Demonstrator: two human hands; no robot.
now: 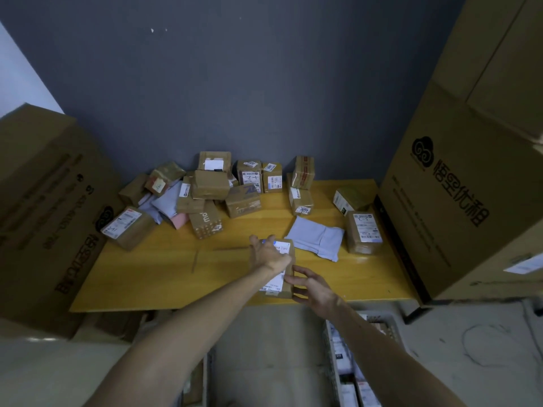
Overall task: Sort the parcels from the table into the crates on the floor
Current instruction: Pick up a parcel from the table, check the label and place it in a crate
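At the near edge of a yellow table [152, 277], a person's left hand [269, 254] lies across the top of a labelled brown parcel [289, 284] while the right hand [313, 286], fingers loosely spread, touches its near right corner. A grey mailer bag [316, 237] lies just beyond, more parcels [210, 185] are heaped against the wall, and a crate [332, 345] stands on the floor below the right forearm.

Glossy yellow wooden table [164, 268], taped cardboard parcels [210, 184]

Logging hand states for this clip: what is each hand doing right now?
Left hand: open, fingers spread on the labelled parcel.
Right hand: open, touching the parcel's right side.
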